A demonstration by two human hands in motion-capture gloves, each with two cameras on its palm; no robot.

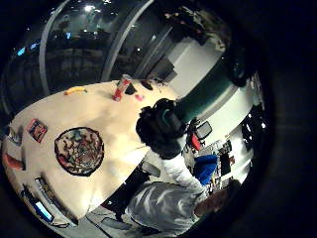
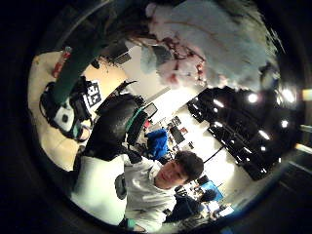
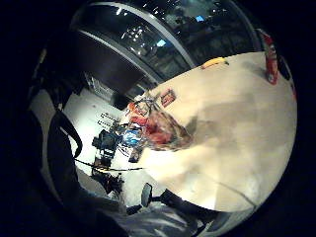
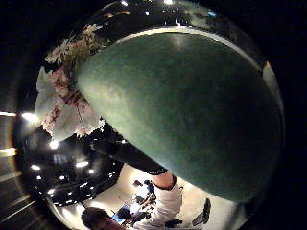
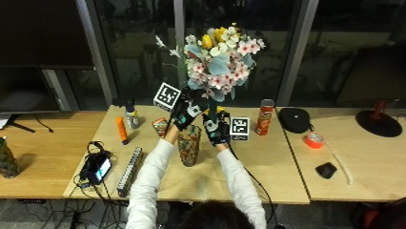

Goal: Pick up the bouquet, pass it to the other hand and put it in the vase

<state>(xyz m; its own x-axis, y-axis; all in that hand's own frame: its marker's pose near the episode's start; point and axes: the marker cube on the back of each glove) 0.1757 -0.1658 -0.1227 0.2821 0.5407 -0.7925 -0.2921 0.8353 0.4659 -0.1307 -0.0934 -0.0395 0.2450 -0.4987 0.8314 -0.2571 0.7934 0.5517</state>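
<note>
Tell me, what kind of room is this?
Probably an office or lab at night: pale wooden tables stand before tall dark windows, with a black monitor at one side and cabled gadgets on the table.

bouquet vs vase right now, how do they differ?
The bouquet is held up in the air by both hands; the vase stands upright on the table with no hand on it. The bouquet spreads wide, with pink, white and yellow flowers; the vase is narrow and tall with a dark multicoloured pattern. The bouquet sits higher in the outside view, roughly over the vase.
</note>
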